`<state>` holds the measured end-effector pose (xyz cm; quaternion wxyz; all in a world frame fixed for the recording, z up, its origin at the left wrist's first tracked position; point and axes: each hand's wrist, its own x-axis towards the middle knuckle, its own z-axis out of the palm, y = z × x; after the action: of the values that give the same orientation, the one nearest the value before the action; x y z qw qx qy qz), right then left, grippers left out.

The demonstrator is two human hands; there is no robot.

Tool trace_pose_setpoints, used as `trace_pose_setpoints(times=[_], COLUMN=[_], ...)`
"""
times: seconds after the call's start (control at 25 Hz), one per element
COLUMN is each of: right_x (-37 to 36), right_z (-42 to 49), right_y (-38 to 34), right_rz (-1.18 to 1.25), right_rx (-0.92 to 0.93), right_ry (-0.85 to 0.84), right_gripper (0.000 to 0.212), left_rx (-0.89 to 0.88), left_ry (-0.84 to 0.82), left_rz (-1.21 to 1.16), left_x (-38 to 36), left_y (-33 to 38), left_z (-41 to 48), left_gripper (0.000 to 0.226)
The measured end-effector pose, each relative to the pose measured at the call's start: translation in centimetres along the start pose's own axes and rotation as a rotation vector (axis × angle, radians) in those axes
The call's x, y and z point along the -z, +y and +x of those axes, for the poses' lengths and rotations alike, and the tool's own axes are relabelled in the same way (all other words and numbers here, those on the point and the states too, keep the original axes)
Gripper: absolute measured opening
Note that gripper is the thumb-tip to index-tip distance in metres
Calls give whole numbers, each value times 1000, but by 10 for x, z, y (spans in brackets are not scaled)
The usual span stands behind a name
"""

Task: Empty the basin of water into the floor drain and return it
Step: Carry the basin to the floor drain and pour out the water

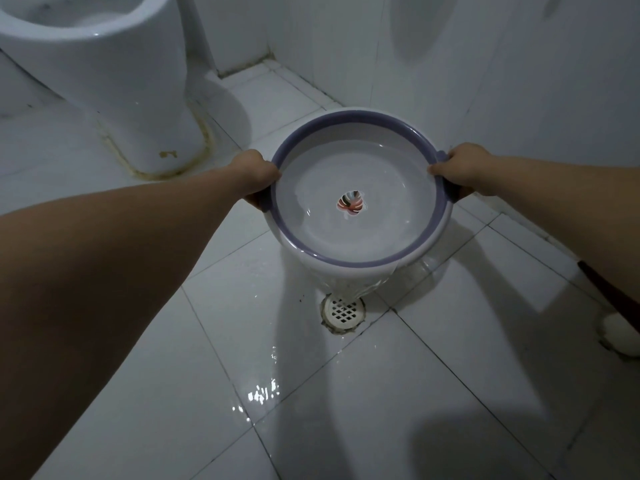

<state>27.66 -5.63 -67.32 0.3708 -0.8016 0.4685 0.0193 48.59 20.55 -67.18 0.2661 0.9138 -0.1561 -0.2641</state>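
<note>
The round white plastic basin with a purple-grey rim is at the centre of the frame. It is lifted clear of the floor and tilted so that its near edge is lowest. A small red-and-black leaf-like motif marks the middle of its bottom. Clear water reaches the lower rim and spills over at the lower right in a thin sheet. The sheet falls towards the round white grated floor drain, set in the tiles just below the basin.

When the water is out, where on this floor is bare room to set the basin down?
Bare tiles lie between the toilet base and the floor drain, and nearer the camera below the drain, though wet there. The corner behind the basin is narrow; the right edge holds a dark-handled tool.
</note>
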Motion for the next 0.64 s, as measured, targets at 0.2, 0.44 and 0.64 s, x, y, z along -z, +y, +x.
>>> trace_pose_setpoints(times=[0.2,0.44,0.64], right_x=[1,1,0], right_z=[-3,-3,-3], right_y=[-2,-4,-5], right_rz=[4,-16,-23], right_rx=[3,2,1], right_ry=[1,-3,-6], right_gripper=[47,46,46], left_rx=[-3,-8,-1], left_ry=[-4,-2,-9], left_rz=[6,-6,-11], left_x=[4,5,6], left_y=[1,0,-1], left_z=[-3,-4,-4], left_gripper=[33,31,34])
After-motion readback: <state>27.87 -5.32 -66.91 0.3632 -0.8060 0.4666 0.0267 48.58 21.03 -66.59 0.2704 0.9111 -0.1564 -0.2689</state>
